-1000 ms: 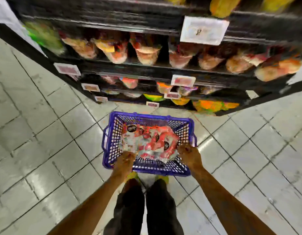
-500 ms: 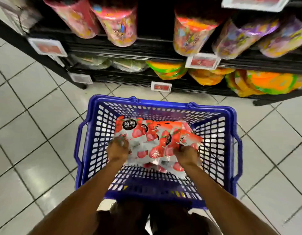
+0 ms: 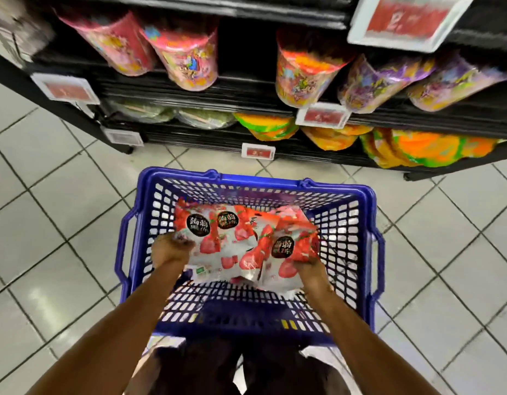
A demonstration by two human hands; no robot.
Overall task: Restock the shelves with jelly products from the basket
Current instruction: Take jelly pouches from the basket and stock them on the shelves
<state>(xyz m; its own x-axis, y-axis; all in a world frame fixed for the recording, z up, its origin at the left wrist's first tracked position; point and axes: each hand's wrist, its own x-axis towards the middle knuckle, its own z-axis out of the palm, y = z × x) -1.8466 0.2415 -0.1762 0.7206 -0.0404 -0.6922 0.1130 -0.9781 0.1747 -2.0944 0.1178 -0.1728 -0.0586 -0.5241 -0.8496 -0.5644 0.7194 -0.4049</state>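
A blue plastic basket (image 3: 360,223) stands on the tiled floor below me. Inside lie several red-and-white jelly packs (image 3: 232,249) with strawberry pictures and black round labels. My left hand (image 3: 169,248) grips the left edge of the pile, fingers curled into the packs. On the right side, my right hand (image 3: 310,263) grips a pack by its lower corner. Black shelves (image 3: 246,89) beyond the basket carry colourful bagged and tubbed sweets.
Price tags (image 3: 322,115) hang on the shelf fronts. The lowest shelf holds orange and green bags (image 3: 423,149) close to the floor. Grey floor tiles (image 3: 47,223) lie on both sides of the basket. My legs are right behind the basket.
I have bent closer to the basket, which looms larger. Both hands went from its near rim into the pile, and the packs now sit lifted and bunched between them.
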